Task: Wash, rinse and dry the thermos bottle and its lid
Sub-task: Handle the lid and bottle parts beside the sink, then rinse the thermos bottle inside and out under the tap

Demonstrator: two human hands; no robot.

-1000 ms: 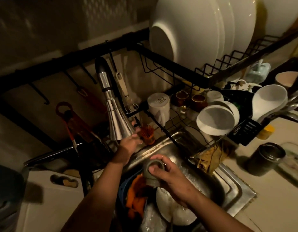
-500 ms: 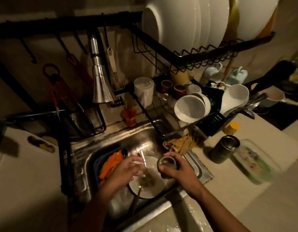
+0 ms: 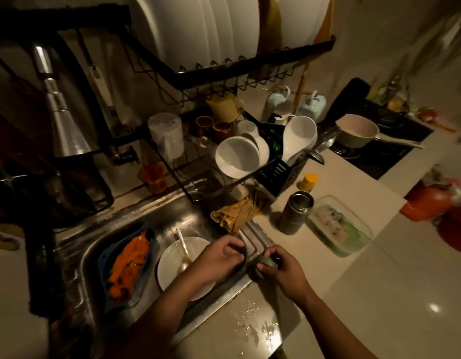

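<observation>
We stand in a dim home kitchen: a steel sink [image 3: 151,224] holding a dirty plate [image 3: 172,263], a black dish rack [image 3: 224,73] stacked with white plates and bowls [image 3: 237,156], a tap [image 3: 66,125], and a pot [image 3: 357,130] on the stove [image 3: 384,154].

A dirty white plate [image 3: 172,263] with a spoon [image 3: 182,244] is lying in the steel sink [image 3: 151,216], beside an orange-filled blue container [image 3: 128,260]. White bowls [image 3: 237,156] are draining in the rack [image 3: 273,174] at the worktop's back edge; a yellow cloth [image 3: 237,211] is draping over the sink's right rim.
</observation>
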